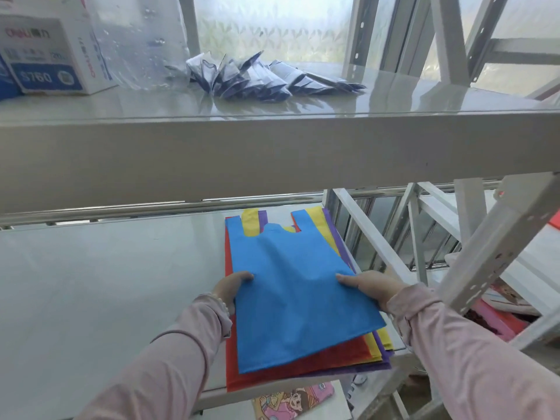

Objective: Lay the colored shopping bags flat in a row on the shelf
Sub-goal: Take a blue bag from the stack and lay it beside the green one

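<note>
A stack of flat colored shopping bags lies on the right end of the lower grey shelf [106, 283]. The blue bag [291, 292] is on top. Beneath it show the edges of a red bag [318, 363], a yellow bag [316, 216] and a purple bag [380, 366]. My left hand [231, 287] grips the blue bag's left edge, thumb on top. My right hand [368, 287] grips its right edge the same way. The stack's near end hangs slightly over the shelf's front edge.
The upper shelf [272, 153] juts out above the bags and carries a white box [51, 53], clear plastic wrap and a pile of dark packets [260, 77]. White metal struts [491, 247] stand to the right. A cartoon-printed item [291, 401] lies below the shelf.
</note>
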